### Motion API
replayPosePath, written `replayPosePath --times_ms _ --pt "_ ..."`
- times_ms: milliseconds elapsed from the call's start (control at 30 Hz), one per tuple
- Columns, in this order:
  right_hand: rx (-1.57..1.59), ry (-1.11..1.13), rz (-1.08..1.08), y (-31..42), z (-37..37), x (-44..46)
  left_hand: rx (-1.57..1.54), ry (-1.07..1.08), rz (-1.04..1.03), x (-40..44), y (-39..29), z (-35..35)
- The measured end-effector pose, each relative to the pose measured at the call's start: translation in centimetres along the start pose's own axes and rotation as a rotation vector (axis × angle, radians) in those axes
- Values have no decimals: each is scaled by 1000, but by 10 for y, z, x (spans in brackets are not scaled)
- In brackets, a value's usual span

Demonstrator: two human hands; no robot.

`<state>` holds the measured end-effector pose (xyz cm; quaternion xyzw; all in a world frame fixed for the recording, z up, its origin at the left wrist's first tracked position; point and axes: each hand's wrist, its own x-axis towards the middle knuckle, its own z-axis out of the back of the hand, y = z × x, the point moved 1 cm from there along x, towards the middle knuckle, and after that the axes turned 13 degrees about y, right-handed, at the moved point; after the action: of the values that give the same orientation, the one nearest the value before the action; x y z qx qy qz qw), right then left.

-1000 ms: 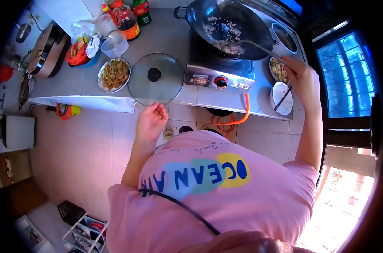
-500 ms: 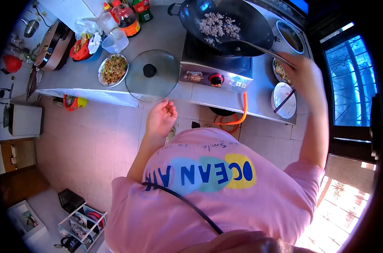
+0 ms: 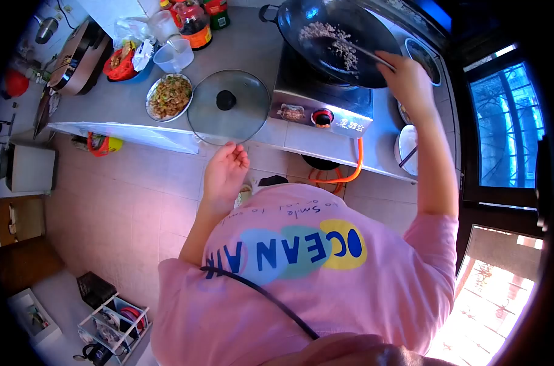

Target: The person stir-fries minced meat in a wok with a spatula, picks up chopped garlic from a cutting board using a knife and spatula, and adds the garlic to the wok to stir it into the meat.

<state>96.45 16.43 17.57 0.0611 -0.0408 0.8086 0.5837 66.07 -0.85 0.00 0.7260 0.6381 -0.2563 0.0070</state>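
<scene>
My right hand is closed around the handle of a long spatula, over the right side of the black wok. The spatula's far end is among crumbled, browned minced meat in the wok and is hard to make out. The meat lies in a patch and a trailing streak. My left hand is held palm up with its fingers loosely curled and nothing in it. It is just below the near rim of the glass lid, which lies on the counter; whether the fingertips touch it I cannot tell.
The wok sits on a portable gas stove with an orange hose. Left of the lid are a plate of chopped food, a plastic measuring cup and a sauce bottle. A white bowl with chopsticks stands at right.
My right hand has moved left and toward the wok with the spatula. The meat has shifted from one pile into a patch and a streak. My left hand has barely moved.
</scene>
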Motion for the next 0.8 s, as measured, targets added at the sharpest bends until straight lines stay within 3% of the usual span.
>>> replayPosePath --times_ms 133,233,300,433,500,600,733,800 --pt "-27 -34 -22 -15 13 1 25 54 38 1 -7 -11" --pt "-38 38 36 -33 67 -41 27 -15 -22 2 -11 4" --pt "30 164 -61 -40 81 -58 6 -35 -20 5 -12 8" --pt "-278 91 -28 -31 32 -20 15 27 10 9 -7 -2" --pt "-258 45 -30 -38 6 13 22 52 20 12 -2 -8" --pt "-226 -13 11 -49 15 16 52 50 21 13 -1 -11" --pt "-170 120 3 -56 49 -12 27 -41 -12 16 2 10" --pt "-365 40 49 -51 43 -10 24 -26 -12 17 7 11"
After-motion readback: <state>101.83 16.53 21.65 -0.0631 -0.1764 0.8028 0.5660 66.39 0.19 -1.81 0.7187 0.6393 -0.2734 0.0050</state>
